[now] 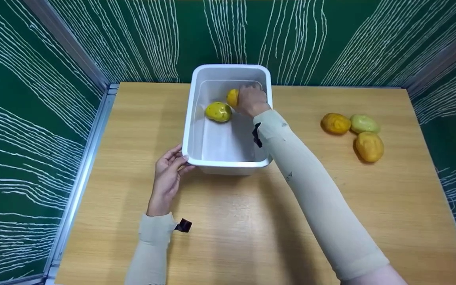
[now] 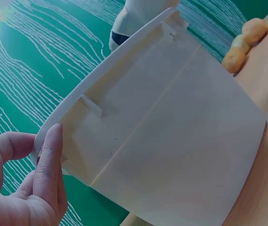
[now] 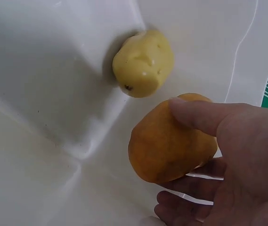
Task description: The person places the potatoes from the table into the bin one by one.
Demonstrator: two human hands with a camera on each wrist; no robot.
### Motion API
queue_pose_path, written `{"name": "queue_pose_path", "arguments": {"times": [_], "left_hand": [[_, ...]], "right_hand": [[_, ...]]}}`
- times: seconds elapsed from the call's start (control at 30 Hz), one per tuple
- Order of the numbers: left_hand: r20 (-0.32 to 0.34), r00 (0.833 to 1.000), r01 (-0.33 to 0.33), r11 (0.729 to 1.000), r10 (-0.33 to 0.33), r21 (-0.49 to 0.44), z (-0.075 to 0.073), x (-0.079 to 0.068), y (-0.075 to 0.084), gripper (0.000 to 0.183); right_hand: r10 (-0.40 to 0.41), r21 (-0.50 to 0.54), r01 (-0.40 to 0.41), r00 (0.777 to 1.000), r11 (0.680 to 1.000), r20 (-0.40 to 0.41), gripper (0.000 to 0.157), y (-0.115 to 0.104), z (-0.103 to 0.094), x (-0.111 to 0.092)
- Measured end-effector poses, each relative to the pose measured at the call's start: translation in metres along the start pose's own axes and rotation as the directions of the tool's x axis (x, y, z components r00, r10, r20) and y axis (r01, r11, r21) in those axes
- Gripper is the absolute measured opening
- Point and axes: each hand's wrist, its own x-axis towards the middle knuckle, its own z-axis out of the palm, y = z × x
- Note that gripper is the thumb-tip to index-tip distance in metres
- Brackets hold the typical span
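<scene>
A white plastic bin stands on the wooden table. My left hand pinches its near left corner rim; in the left wrist view the thumb and fingers lie on either side of the rim. Inside the bin, my right hand grips an orange-yellow mango, thumb on top and fingers curled beneath it. A yellow-green mango lies on the bin floor, just left of the held one and close to the bin wall in the right wrist view.
Right of the bin, two orange-yellow mangoes and a pale green mango lie close together on the wooden table. Green walls with white streaks rise behind and at both sides.
</scene>
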Motion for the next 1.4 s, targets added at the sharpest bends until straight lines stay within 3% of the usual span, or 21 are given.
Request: {"name": "queue_pose_path", "arguments": {"times": [0.47,0.8,1.17,1.4], "left_hand": [[0.002,1.000,0.011,1.000,-0.011,0.017,0.000,0.002,-0.001,0.048],[0.009,1.000,0.006,0.999,-0.006,0.037,0.001,0.001,0.000,0.049],[0.003,1.000,0.013,0.999,-0.013,0.040,0.000,0.002,0.000,0.048],[-0.002,1.000,0.019,0.999,-0.019,0.038,0.000,0.001,0.001,0.049]], "right_hand": [[0.004,-0.065,-0.003,1.000,0.998,0.018,0.051,0.002,-0.002,0.006],[-0.022,-0.255,0.019,1.000,0.967,-0.009,0.051,0.000,-0.001,0.017],[-0.024,-0.285,0.017,0.999,0.958,-0.023,0.055,0.000,-0.001,0.017],[-0.042,-0.238,0.042,0.999,0.970,0.005,0.058,-0.002,-0.004,0.011]]}}
